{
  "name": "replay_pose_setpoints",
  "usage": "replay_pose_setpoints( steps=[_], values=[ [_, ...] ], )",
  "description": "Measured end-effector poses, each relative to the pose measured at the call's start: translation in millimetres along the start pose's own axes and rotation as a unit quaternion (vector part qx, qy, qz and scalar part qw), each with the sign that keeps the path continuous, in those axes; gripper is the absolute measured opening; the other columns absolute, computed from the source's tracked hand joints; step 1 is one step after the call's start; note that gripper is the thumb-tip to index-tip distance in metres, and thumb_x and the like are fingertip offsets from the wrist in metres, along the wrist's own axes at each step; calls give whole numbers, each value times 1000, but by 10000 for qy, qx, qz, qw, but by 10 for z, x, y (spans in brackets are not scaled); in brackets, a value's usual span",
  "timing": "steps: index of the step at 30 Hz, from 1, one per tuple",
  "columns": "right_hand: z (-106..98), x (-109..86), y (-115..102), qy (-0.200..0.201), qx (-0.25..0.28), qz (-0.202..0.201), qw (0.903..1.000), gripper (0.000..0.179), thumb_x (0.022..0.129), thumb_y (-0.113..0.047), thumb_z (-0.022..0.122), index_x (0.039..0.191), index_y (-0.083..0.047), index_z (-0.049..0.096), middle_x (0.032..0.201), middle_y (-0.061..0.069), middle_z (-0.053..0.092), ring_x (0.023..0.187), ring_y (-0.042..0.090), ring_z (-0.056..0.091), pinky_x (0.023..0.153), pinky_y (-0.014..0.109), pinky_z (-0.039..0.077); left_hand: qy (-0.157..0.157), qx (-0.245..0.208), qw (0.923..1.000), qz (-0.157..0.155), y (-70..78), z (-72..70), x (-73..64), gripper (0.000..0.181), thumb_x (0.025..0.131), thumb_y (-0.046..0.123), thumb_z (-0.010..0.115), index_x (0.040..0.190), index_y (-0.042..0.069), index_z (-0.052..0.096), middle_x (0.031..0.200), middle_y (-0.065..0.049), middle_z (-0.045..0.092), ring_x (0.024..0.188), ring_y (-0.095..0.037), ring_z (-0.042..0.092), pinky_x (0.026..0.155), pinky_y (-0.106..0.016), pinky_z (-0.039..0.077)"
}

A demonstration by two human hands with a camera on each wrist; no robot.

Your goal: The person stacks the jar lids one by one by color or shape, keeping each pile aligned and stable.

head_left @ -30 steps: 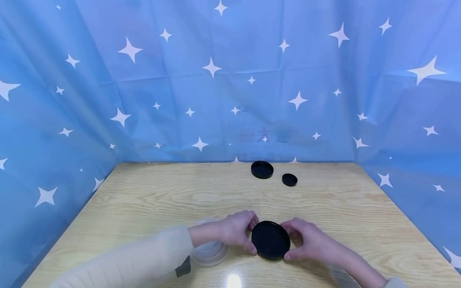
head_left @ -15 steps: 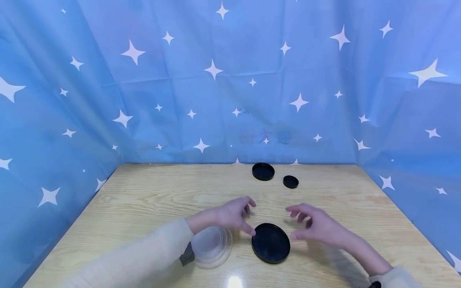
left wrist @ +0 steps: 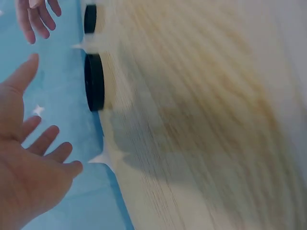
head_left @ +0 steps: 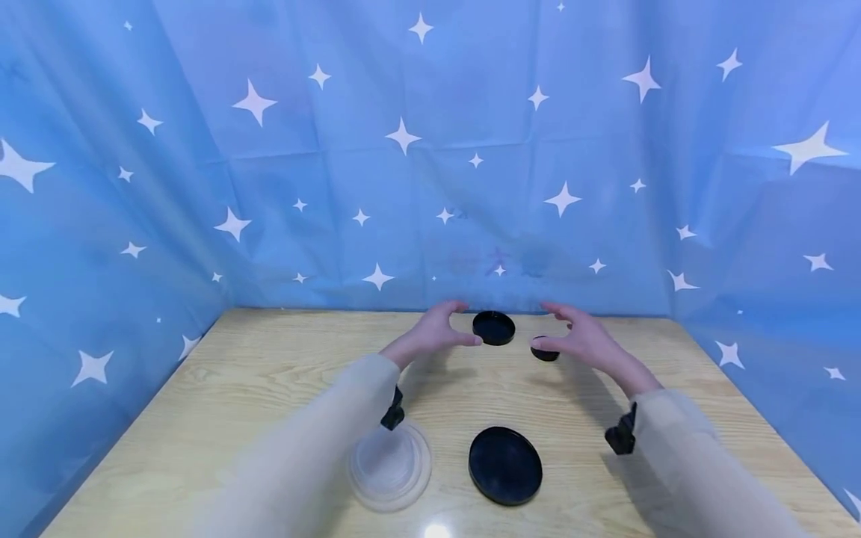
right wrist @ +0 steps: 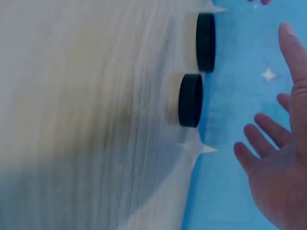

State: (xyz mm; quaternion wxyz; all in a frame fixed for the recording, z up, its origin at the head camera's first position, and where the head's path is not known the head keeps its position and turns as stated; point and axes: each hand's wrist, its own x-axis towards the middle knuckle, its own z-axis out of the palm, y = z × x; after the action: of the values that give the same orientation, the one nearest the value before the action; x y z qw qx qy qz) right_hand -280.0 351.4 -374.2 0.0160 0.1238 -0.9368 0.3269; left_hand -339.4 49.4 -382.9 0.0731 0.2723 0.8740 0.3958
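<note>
My left hand [head_left: 437, 331] hovers beside a round black shallow dish or lid [head_left: 494, 329] at the back of the table, thumb and fingers spread, holding nothing. My right hand [head_left: 581, 338] is above a smaller black round lid [head_left: 545, 353] and partly covers it in the head view; its fingers are also spread with nothing between them. Both black pieces, the medium one [left wrist: 95, 82] and the small one [right wrist: 190, 100], lie on the table apart from the hands in the wrist views. A larger black lid [head_left: 505, 465] lies near the front.
Clear round plastic pieces [head_left: 389, 467], seemingly nested, sit on the wooden table [head_left: 269, 373] left of the large black lid, partly under the left sleeve. A blue curtain [head_left: 336, 187] with white stars stands behind the table and along its sides.
Both hands have let go of the large black lid and moved away from me to the two black pieces at the back. The large lid stays near the front.
</note>
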Motion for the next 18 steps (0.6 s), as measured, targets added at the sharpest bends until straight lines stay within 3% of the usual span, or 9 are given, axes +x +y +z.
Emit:
replay_pose_setpoints(
  steps=[4, 10, 14, 18],
  values=[
    [64, 206, 92, -204, -235, -154, 9994, 96, 90, -46, 79, 162, -6, 29, 163, 24, 28, 147, 49, 26, 111, 68, 30, -45, -44, 10000, -38, -42, 44, 153, 84, 90, 37, 80, 159, 11, 38, 161, -7, 38, 149, -28, 32, 118, -44, 32],
    [194, 381, 221, -561, -156, -290, 9979, 98, 91, -32, 81, 162, 0, 22, 165, 26, 20, 150, 50, 16, 115, 67, 23, -78, -661, 9977, -88, -139, 88, 275, 90, 88, 28, 83, 162, 17, 32, 165, -5, 32, 145, -35, 38, 115, -46, 37],
    [242, 422, 265, -603, -188, -237, 9977, 97, 91, -32, 80, 161, 3, 22, 164, 28, 20, 148, 50, 19, 115, 66, 24, -28, -284, 9994, -193, -226, 147, 304, 91, 90, 40, 80, 163, 18, 30, 166, -7, 28, 148, -35, 33, 117, -49, 33],
    [271, 468, 289, -634, -425, -226, 9968, 98, 90, -37, 80, 161, 2, 23, 164, 28, 22, 148, 49, 22, 116, 65, 25, 100, 296, 9984, -465, -295, 193, 327, 92, 90, 50, 76, 163, 18, 30, 168, -10, 24, 154, -32, 18, 122, -56, 19]
  ],
)
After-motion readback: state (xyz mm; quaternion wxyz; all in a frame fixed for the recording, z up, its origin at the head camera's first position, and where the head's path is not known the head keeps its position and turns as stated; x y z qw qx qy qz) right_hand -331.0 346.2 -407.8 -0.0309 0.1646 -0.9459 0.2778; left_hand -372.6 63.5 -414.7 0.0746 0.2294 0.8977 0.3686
